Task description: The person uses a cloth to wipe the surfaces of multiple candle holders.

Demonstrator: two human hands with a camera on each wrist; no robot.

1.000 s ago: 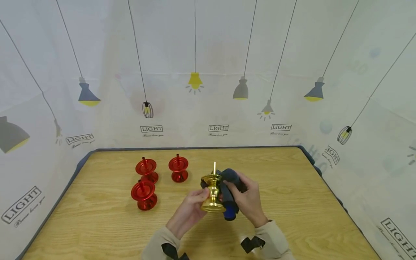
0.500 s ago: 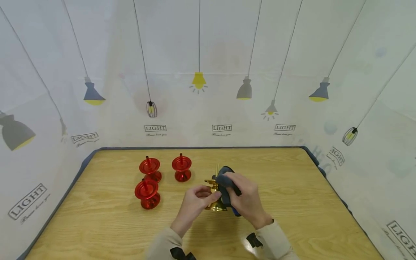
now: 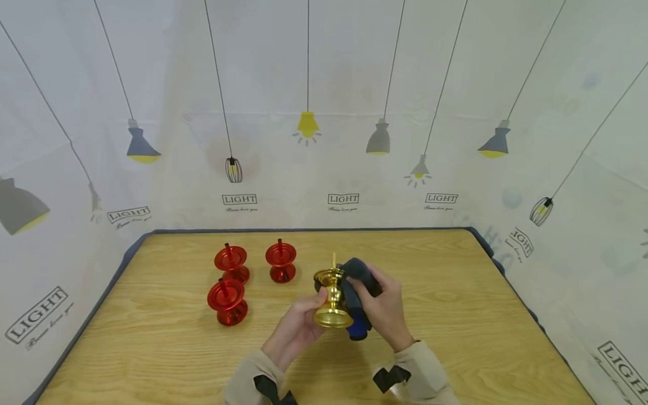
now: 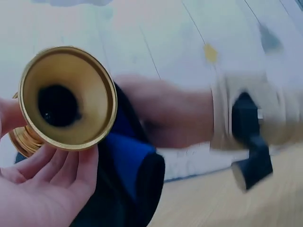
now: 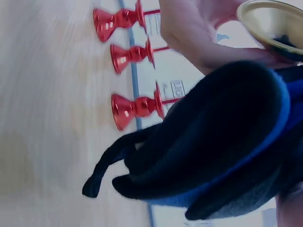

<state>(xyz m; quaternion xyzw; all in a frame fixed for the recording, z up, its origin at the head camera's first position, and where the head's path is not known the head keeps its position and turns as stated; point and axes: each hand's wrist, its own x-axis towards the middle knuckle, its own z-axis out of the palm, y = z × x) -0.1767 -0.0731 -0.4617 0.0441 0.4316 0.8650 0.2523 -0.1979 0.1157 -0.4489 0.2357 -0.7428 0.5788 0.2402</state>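
Observation:
My left hand (image 3: 298, 326) grips a shiny gold candle holder (image 3: 333, 301) by its side, clear of the table top. Its thin spike points up, and its flared foot tilts toward me. A bunched dark cloth (image 3: 358, 327) with a blue side is pinched in my right hand (image 3: 385, 306) and lies against the holder's right side. In the left wrist view, the foot of the candle holder (image 4: 90, 94) shows its hollow underside with a dark centre. Folds of the cloth (image 5: 213, 137) fill much of the right wrist view and hide most of the right fingers.
Three red candle holders stand upright on the wooden table (image 3: 152, 349): one at the back (image 3: 280, 256), another left of it (image 3: 230, 257), and a nearer one (image 3: 226, 295). A white backdrop (image 3: 283, 169) printed with lamps rises around the table's back and sides.
Half a second ago my right hand with the cloth covered more of the gold candle holder's top. Now that hand has shifted back right, and the holder's foot is tipped toward me.

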